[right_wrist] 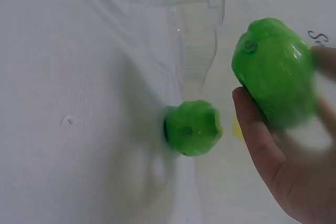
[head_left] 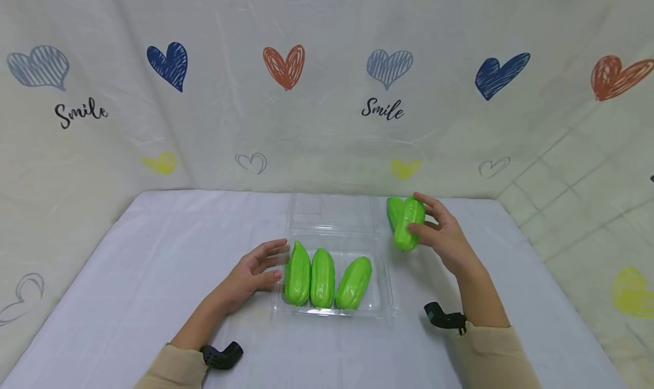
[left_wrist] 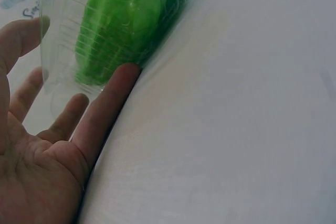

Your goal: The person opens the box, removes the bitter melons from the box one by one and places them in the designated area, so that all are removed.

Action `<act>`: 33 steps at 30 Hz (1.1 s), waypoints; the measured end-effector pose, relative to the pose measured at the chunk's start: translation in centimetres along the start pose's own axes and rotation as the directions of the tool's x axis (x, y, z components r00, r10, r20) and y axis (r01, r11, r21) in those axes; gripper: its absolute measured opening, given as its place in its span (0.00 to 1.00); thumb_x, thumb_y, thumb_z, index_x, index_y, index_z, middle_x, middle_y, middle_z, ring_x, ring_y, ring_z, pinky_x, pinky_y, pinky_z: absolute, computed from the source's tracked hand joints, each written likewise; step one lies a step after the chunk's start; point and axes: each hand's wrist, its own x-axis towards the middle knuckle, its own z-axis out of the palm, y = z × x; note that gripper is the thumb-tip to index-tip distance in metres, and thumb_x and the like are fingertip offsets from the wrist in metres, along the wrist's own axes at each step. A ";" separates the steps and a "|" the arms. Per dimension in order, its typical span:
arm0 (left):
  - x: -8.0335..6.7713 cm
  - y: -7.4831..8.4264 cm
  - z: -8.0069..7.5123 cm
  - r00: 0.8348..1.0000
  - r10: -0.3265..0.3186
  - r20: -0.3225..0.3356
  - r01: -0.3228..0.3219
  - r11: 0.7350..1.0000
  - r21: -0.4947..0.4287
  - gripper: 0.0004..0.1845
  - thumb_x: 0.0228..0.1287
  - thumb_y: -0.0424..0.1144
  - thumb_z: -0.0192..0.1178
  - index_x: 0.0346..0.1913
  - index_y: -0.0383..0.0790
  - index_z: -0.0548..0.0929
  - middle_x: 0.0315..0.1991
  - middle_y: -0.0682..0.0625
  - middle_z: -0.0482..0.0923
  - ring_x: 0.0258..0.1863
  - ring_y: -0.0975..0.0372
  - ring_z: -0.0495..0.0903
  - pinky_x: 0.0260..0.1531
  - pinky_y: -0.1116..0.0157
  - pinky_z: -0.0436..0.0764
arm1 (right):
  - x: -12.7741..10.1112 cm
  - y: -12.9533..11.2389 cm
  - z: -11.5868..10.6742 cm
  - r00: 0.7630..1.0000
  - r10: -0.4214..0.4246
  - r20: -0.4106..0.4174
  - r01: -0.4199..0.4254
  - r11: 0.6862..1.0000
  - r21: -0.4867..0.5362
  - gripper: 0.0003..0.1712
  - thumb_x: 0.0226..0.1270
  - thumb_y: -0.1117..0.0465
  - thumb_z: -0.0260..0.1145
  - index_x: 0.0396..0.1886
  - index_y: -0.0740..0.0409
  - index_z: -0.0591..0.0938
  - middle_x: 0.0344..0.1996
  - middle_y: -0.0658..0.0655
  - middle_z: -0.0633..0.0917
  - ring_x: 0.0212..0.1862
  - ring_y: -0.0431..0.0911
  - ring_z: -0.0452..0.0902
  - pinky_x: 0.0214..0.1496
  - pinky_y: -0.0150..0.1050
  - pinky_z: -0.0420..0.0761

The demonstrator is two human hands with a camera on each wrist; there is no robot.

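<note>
White-clothed table (head_left: 153, 275), heart-print "Smile" backdrop (head_left: 286, 105), tiled wall (head_left: 587, 179)

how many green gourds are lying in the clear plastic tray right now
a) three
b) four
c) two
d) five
a: the head view shows three green gourds lying side by side in the clear plastic tray, while the right hand holds a fourth gourd off to the tray's right, and another gourd lies on the table.

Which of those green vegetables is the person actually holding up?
The one in the right hand: a green gourd lifted off the table. Another lies behind it on the cloth, and three lie side by side in the clear plastic tray.
</note>
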 end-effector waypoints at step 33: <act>0.0 -0.4 -0.4 1.000 -0.011 -0.004 0.011 1.000 -0.015 0.36 0.70 0.35 0.60 0.77 0.47 0.59 0.76 0.45 0.59 0.73 0.45 0.62 0.52 0.53 0.82 | 0.1 2.0 -3.4 0.987 0.073 -0.144 -0.090 0.989 -0.116 0.41 0.74 0.58 0.62 0.80 0.40 0.54 0.76 0.69 0.55 0.58 0.43 0.70 0.45 0.28 0.81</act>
